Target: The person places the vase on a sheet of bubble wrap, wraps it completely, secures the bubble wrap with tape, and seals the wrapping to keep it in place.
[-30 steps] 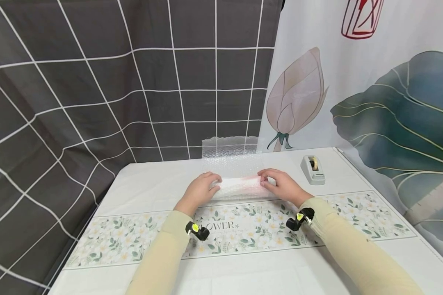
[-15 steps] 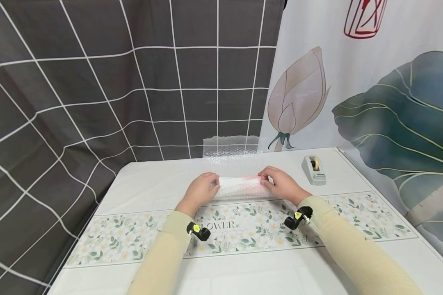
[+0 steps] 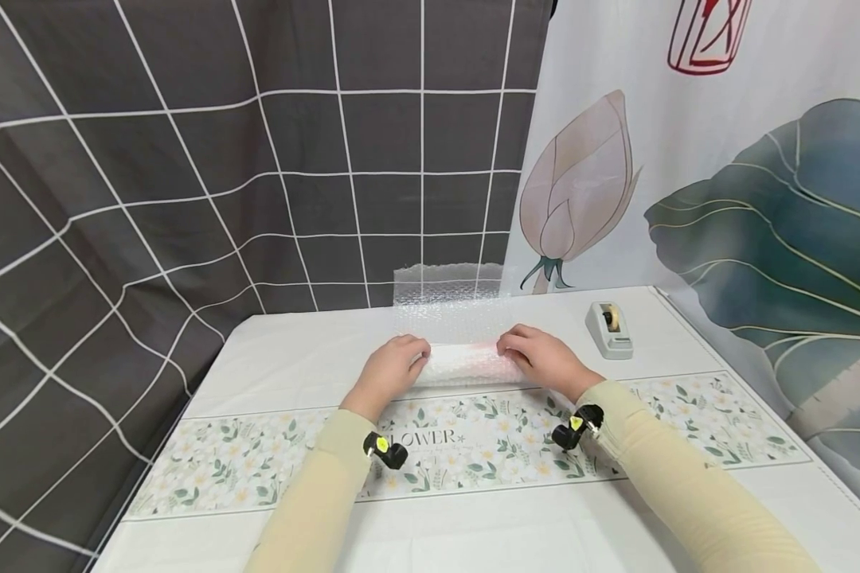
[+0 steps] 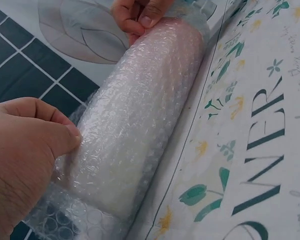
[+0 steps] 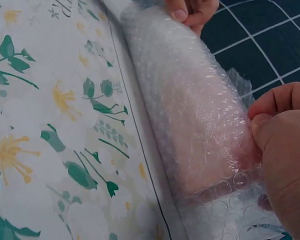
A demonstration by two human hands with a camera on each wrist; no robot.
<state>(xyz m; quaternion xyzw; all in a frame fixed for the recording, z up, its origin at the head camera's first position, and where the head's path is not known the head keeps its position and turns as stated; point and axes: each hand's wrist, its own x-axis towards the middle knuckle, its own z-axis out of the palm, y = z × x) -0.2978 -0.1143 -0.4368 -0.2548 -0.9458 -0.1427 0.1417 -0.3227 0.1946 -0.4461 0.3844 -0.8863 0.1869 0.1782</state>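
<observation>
A white-and-pink, roughly cylindrical thing lies inside bubble wrap point(image 3: 466, 364); its kind is blurred by the layers. My left hand point(image 3: 387, 370) pinches the wrap at the far side of the bundle, near its left end. Thumb and forefinger of my right hand point(image 3: 545, 360) pinch the wrap near the pink right end. Beyond the bundle, a flat transparent stretch of the sheet runs to the table's back edge and up against the dark cloth. In the left wrist view, loose wrap point(image 4: 75, 220) sticks out past the white end.
A grey tape dispenser point(image 3: 609, 329) with a roll of tape stands at the back right. The white tablecloth point(image 3: 294, 342) has a printed flower band point(image 3: 244, 461) across it. Behind the table hang a dark grid cloth point(image 3: 301, 207) and a white curtain with plant prints.
The fingers of my right hand have shifted slightly left along the bundle's far side. My left hand stays at nearly the same place, and the bundle lies about where it was.
</observation>
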